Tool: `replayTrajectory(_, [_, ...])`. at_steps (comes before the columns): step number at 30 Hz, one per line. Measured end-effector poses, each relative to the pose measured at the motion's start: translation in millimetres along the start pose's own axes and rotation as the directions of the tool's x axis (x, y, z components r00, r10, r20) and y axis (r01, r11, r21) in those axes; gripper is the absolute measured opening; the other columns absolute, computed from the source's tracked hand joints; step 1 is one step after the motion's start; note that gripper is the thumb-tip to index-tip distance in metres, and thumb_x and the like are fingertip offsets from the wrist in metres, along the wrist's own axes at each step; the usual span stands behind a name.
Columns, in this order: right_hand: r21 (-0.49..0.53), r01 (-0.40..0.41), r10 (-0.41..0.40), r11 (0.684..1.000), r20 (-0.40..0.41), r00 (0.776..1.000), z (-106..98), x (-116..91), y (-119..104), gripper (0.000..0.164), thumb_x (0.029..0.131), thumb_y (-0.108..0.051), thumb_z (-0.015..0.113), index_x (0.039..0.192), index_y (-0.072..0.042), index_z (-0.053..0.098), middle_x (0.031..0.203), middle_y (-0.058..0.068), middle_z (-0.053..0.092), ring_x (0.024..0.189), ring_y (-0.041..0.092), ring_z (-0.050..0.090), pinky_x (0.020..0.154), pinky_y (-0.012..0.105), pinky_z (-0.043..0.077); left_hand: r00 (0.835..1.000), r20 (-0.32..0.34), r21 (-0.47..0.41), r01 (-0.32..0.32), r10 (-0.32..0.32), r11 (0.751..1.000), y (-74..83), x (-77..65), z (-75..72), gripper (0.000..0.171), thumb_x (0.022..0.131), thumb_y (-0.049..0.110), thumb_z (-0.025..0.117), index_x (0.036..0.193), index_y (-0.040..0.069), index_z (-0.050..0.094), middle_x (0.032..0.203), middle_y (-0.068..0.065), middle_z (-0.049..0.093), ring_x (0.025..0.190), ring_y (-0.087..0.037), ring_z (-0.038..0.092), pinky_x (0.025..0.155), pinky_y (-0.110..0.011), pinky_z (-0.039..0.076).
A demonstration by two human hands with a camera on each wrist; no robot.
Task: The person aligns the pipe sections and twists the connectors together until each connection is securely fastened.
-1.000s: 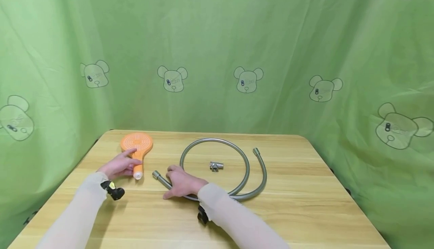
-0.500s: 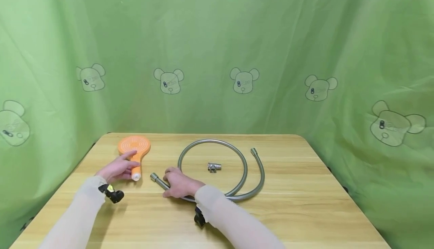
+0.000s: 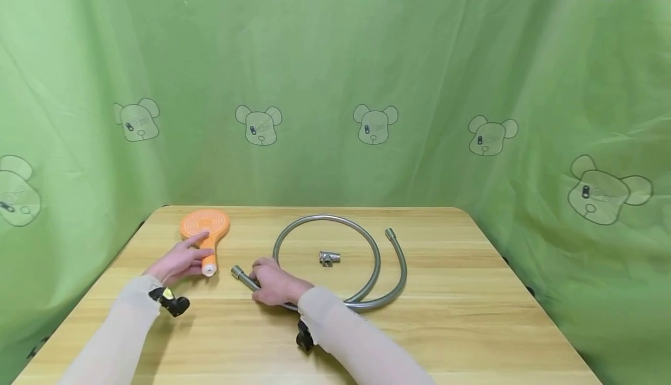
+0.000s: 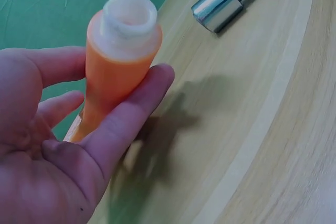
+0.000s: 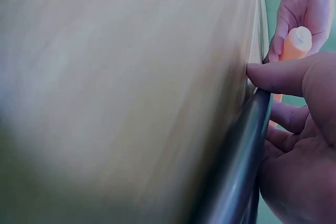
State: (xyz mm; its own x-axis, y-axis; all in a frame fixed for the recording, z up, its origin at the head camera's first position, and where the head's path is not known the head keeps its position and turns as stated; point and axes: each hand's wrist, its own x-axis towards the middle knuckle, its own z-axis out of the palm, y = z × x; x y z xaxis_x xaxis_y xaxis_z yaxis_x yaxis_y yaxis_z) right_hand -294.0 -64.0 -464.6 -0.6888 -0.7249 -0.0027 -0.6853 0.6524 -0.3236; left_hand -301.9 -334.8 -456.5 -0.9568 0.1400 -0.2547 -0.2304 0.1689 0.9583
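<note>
An orange shower head (image 3: 205,223) lies at the left of the table, its disc toward the back and its white threaded end (image 4: 128,17) toward the front. My left hand (image 3: 178,261) holds its handle (image 4: 118,77) between thumb and fingers. Right of it, a grey shower hose (image 3: 378,303) lies in a loop. My right hand (image 3: 279,283) grips the hose a little behind its left metal end (image 3: 237,272); the thumb is on the near side, the fingers on the far side. The palm hides part of the hose.
Inside the loop lies a small chrome tee fitting (image 3: 328,258). The hose's other end (image 3: 390,233) points to the back right. Green curtains (image 3: 325,163) surround the wooden table (image 3: 472,327) at the back and sides.
My right thumb and fingers have closed in on the hose. The left hand stays at the handle. The whole head view has shifted slightly.
</note>
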Motion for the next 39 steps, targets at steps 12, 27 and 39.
replayTrajectory(12, [0.017, -0.011, 0.012, 1.0, -0.022, 1.0, -2, 1, -5, 0.036, 0.083, -0.011, 0.073, 0.118, -0.006, 0.072, 0.143, 0.009, 0.055, 0.134, 0.025, 0.047, 0.114, 0.03, 0.038, 0.999, 0.016, -0.063, -0.036, 0.038, 0.997, -5.7, 3.7, -0.8, 0.07, 0.104, 0.013, 0.054, 0.158, -0.003, 0.013, 0.114, -0.013, 0.058, 0.088, -0.016, 0.069, 0.082, -0.031, 0.061])
replayTrajectory(27, [0.318, -0.082, 0.103, 0.945, -0.05, 0.993, 0, 3, 0, 0.034, 0.077, -0.003, 0.074, 0.111, -0.007, 0.073, 0.131, 0.005, 0.062, 0.119, 0.016, 0.057, 0.101, 0.027, 0.049, 0.997, -0.012, -0.091, -0.076, 0.075, 0.993, -10.4, -1.0, -2.3, 0.069, 0.105, 0.018, 0.054, 0.156, -0.006, 0.016, 0.116, -0.011, 0.06, 0.09, -0.013, 0.07, 0.085, -0.029, 0.06])
replayTrajectory(39, [0.562, -0.155, 0.181, 0.813, 0.009, 0.983, -11, -2, -3, 0.037, 0.084, 0.001, 0.068, 0.121, -0.005, 0.067, 0.075, -0.001, 0.061, 0.055, 0.008, 0.047, 0.047, 0.02, 0.039, 0.994, -0.053, -0.164, -0.099, 0.091, 0.981, -9.5, -3.5, -5.4, 0.073, 0.103, 0.017, 0.058, 0.158, -0.003, 0.014, 0.122, -0.015, 0.059, 0.091, -0.015, 0.072, 0.087, -0.03, 0.059])
